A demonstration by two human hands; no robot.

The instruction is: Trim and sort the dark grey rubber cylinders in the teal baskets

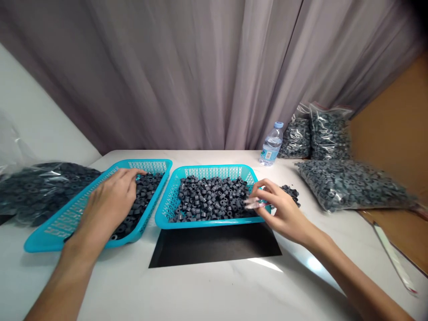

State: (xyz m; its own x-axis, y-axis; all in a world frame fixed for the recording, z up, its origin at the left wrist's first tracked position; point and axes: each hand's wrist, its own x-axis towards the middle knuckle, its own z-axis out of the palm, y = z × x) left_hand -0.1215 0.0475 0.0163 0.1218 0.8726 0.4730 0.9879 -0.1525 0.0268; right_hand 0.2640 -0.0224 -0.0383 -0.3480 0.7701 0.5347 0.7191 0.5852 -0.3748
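Beneath left hand (pixel 112 196), turquoise perforated plastic basket (pixel 67 223), long axis slanting far-right. Between hands, second turquoise basket (pixel 207 224), crosswise; right hand (pixel 277 209) nearer, at its right rim. Small dark-grey tubular rings (pixel 214 196) in both. Hands apart; grip: cannot tell.

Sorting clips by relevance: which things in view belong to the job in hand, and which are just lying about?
Belonging:
left basket, left hand over it
right basket, right hand at its edge
small dark tubes
likely filled bags

Apparently lying about:
bottle
white strip
possibly black sheet
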